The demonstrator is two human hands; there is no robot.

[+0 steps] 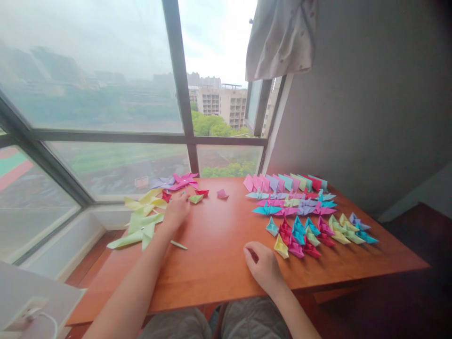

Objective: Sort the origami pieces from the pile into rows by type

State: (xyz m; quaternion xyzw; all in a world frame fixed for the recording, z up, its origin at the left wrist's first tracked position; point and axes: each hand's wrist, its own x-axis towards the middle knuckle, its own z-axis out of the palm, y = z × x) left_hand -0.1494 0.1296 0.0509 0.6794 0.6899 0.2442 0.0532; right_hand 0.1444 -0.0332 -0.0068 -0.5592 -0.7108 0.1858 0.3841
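My left hand point(177, 210) reaches to the far left part of the table, its fingers bent together at the tips. A tiny bluish spot shows at the fingertips, too small to name. Close around it are a small red folded paper piece point(165, 196), a green paper boat point(196, 199) and a red paper boat point(202, 192). Left of the hand lie a yellow pinwheel point(146, 202) and a light green pinwheel point(138, 229). My right hand point(264, 266) rests near the front edge, curled into a loose fist, beside a yellow paper boat point(281, 246).
A pink folded piece point(222, 194) lies mid-table. At the right stand rows of colourful paper boats point(298, 228), paper cranes point(267, 209) and folded paper planes point(264, 182). Purple and pink pinwheels point(183, 181) lie by the window. A grey wall point(353, 103) rises at the right.
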